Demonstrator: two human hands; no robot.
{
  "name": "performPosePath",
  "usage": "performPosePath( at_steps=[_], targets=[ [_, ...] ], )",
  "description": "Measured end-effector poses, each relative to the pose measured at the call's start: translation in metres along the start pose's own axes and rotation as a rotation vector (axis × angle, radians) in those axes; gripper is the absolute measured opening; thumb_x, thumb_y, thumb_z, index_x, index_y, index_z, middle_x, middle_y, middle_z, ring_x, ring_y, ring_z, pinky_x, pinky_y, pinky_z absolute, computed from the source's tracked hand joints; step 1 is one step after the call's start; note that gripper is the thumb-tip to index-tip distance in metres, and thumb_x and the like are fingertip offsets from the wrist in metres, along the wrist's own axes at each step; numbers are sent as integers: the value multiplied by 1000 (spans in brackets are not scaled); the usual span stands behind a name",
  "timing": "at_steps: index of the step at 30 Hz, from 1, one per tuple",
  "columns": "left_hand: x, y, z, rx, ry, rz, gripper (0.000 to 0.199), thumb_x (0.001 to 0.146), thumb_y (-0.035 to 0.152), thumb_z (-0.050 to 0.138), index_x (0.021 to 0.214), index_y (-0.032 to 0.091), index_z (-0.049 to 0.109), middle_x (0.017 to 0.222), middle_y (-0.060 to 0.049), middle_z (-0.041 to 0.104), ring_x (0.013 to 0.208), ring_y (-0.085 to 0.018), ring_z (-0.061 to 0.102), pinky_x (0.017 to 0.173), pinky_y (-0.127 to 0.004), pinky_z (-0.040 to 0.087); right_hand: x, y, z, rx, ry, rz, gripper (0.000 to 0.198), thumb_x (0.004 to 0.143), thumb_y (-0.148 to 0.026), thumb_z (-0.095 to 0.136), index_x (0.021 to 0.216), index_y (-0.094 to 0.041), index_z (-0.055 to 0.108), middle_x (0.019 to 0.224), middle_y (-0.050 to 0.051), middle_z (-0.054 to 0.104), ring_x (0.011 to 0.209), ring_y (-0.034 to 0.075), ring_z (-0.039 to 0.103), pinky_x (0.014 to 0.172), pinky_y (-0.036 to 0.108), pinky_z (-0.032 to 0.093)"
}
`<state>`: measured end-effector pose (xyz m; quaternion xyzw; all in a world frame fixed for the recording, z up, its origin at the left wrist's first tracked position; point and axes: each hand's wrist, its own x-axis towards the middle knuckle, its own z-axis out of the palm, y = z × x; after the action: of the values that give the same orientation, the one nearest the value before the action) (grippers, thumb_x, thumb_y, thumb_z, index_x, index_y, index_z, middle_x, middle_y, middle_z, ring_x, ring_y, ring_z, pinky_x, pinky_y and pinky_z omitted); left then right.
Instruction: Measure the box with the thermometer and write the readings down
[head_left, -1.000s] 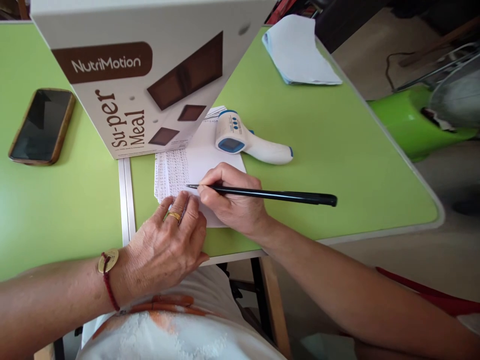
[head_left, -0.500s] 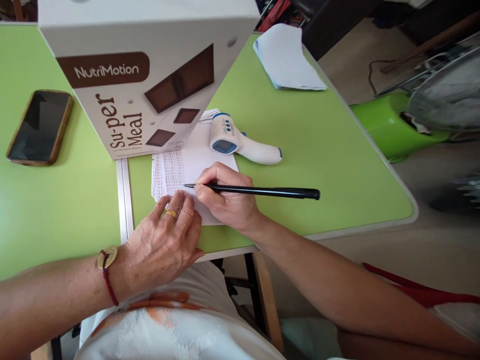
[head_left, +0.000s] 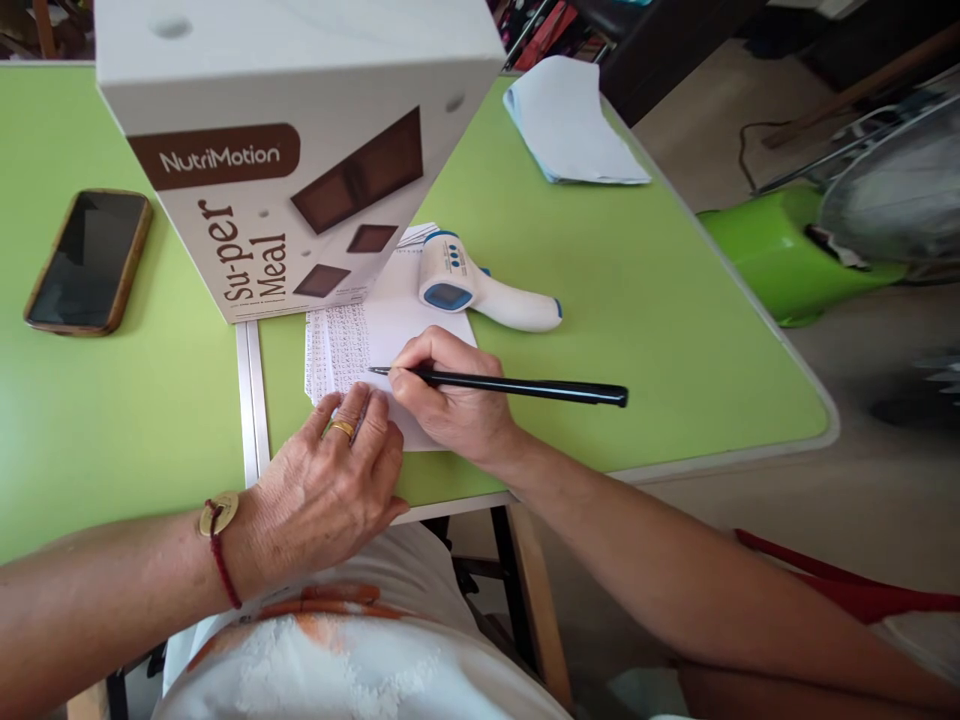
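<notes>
A black pen (head_left: 525, 386) is gripped in my right hand (head_left: 457, 395), its tip at the edge of the dense handwriting on a white sheet of paper (head_left: 390, 325). My left hand (head_left: 337, 475), with a ring and a red cord bracelet, lies with its fingers flat on the lower part of the paper, close to the pen tip. On the paper's upper right rests a white and blue infrared thermometer (head_left: 487, 290). A tall white box (head_left: 255, 210) printed "NutriMotion Su-per Meal" stands over the paper's upper left and hides part of it.
To the left on the green table (head_left: 150, 430) lies a smartphone (head_left: 88, 262) in a brown case. Folded white paper (head_left: 574, 125) is at the far right corner. Off the table's right side stand a green bin (head_left: 787, 250) and a fan (head_left: 892, 190).
The pen's back end has swung slightly left and down, while its tip stays at nearly the same spot. The view has shifted a little; the left hand remains in place.
</notes>
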<state>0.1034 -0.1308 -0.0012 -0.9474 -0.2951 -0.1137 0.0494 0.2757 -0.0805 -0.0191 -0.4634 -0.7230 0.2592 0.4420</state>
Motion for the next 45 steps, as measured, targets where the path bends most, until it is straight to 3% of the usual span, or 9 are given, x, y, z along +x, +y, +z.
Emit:
performPosePath(
  at_steps=[6, 13, 34, 39, 42, 45],
  targets=[
    [0, 0, -1, 7, 4, 3, 57, 87, 48, 62, 112, -2, 60, 124, -29, 58, 121, -40, 55, 98, -50, 51, 0, 3, 0, -12, 15, -86, 17, 75, -11, 53, 64, -22, 47, 55, -7, 51, 48, 8, 45, 47, 22, 37],
    [0, 1, -1, 5, -20, 0, 56, 87, 49, 61, 114, -1, 61, 127, -28, 57, 122, -40, 55, 98, -50, 51, -1, 5, 1, -52, 89, -70, 16, 75, -13, 54, 63, -22, 47, 53, -7, 50, 48, 9, 44, 47, 23, 38],
    [0, 0, 0, 11, -8, -5, 56, 87, 49, 61, 113, -1, 61, 126, -28, 58, 121, -39, 55, 98, -50, 51, -2, 6, 3, -59, 63, -79, 18, 75, -11, 53, 62, -22, 45, 52, -7, 49, 47, 8, 44, 46, 22, 38],
    [-1, -2, 1, -18, 9, -29, 56, 84, 47, 66, 114, 0, 59, 127, -27, 56, 122, -40, 54, 98, -50, 51, 3, 1, -11, -159, 134, -239, 8, 84, -14, 55, 84, -22, 56, 69, -2, 60, 58, 11, 56, 55, 24, 47],
    [-2, -1, -3, -87, 3, -22, 46, 85, 42, 65, 108, 3, 60, 118, -23, 61, 113, -36, 58, 92, -48, 54, 12, 4, -28, -335, -46, -434, 18, 90, -11, 49, 101, -19, 61, 87, 6, 64, 79, 17, 63, 69, 29, 53],
    [-1, 2, -17, -325, -124, 17, 26, 90, 35, 59, 99, 10, 60, 98, -11, 65, 88, -25, 64, 75, -38, 57, 19, 15, -41, -659, -268, -563, 28, 92, -6, 42, 105, -14, 64, 90, 11, 65, 84, 22, 62, 72, 35, 53]
  ],
)
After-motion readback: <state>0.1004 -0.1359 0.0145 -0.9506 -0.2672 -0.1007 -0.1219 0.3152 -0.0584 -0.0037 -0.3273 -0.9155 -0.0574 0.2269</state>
